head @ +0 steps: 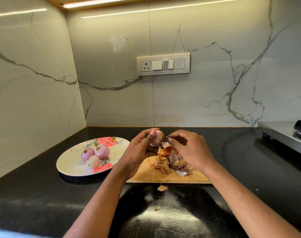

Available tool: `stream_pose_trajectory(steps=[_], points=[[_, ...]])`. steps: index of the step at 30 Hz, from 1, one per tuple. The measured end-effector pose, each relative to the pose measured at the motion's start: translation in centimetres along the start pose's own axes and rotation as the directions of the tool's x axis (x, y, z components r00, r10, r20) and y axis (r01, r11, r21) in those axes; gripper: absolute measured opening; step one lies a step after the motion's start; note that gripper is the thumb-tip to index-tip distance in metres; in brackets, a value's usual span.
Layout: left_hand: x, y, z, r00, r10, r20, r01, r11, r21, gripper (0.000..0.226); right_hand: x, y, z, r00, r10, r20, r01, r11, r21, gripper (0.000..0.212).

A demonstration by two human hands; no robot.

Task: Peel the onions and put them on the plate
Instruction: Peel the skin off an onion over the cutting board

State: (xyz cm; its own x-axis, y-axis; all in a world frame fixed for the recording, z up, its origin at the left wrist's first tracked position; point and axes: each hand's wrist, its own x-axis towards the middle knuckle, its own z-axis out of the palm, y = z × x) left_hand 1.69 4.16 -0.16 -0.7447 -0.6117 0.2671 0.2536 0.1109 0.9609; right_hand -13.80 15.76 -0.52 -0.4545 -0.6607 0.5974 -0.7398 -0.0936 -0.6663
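Currently the left hand (137,148) grips the onion (157,137) above the cutting board (163,176); right hand (189,148) fingertips apparently pinch loose skin. Pull skin toward the board.

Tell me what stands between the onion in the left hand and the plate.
Nothing visible does. The left hand holds the onion above the cutting board; the plate lies to its left across bare countertop, with free space in front of the three peeled onions.
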Motion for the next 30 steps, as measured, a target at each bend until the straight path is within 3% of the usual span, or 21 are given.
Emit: stream_pose_trajectory(steps=[7, 11, 17, 22, 26, 30], points=[[0.1, -0.2, 0.1, 1.000, 0.021, 0.009, -0.021, 0.999, 0.035, 0.049, -0.3, -1.6, -0.3, 0.997, -0.027, 0.070, 0.014, 0.983, 0.182, 0.028], [0.2, -0.3, 0.1, 1.000, 0.030, -0.003, -0.030, 0.999, 0.042, 0.048, -0.5, -1.6, 0.2, 0.999, -0.049, -0.015, 0.051, 0.978, 0.203, 0.026], [0.3, -0.3, -0.1, 0.999, 0.032, -0.020, -0.030, 0.996, 0.080, 0.048, -0.5, -1.7, 0.1, 0.999, -0.050, -0.021, 0.053, 0.980, 0.191, 0.019], [0.4, -0.4, -0.2, 0.999, 0.006, -0.035, -0.003, 0.996, 0.085, 0.035, -0.1, -0.7, -0.3, 0.994, 0.030, -0.103, -0.021, 0.996, 0.089, 0.013], [0.5, -0.5, -0.3, 0.999, -0.016, -0.046, 0.018, 0.999, 0.048, 0.036, -0.1, -0.2, -0.3, 0.998, 0.044, -0.047, -0.044, 0.999, -0.014, 0.013], [0.3, -0.1, -0.2, 0.999, -0.041, -0.009, 0.040, 0.999, -0.032, 0.032, -0.3, -1.3, -0.1, 0.999, 0.015, 0.031, -0.018, 0.995, 0.101, 0.018]])
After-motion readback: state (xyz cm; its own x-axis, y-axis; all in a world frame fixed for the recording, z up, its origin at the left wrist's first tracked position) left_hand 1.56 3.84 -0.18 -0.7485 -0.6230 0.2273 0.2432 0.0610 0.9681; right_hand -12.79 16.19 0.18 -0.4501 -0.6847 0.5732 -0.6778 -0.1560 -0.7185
